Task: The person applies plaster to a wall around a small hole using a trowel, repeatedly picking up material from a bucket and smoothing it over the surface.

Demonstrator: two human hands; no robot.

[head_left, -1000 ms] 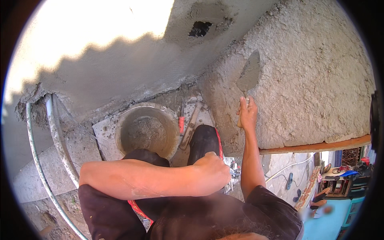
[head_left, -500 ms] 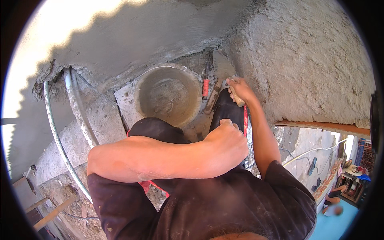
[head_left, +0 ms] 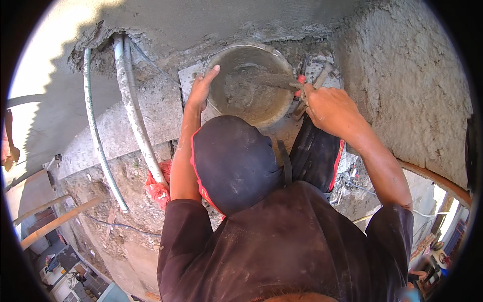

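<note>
A round mortar bucket [head_left: 261,113] with grey mix inside stands in front of my knees. My left hand [head_left: 202,88] grips its left rim, thumb over the edge and fingers on the outer side. In my right hand [head_left: 327,106], closed at the bucket's right side, is a trowel [head_left: 274,79] whose mortar-coated blade reaches over the grey mix. Its handle is mostly covered by my fingers. Just beyond that hand lie a red-handled tool [head_left: 301,79] and a tool with a wooden handle [head_left: 323,75], both partly hidden.
Rough plastered wall [head_left: 402,85] rises close on my right, smoother wall [head_left: 226,22] ahead. At left, a white pipe [head_left: 133,108] and a thinner pipe [head_left: 95,131] come out of a broken hole. A red plastic bag [head_left: 158,189] wraps the white pipe's lower end. Rubble [head_left: 126,236] lies below.
My left hand has gone from a fist across my body to the bucket's rim. My right hand has moved to the bucket, with the trowel blade over the mix. My view has shifted.
</note>
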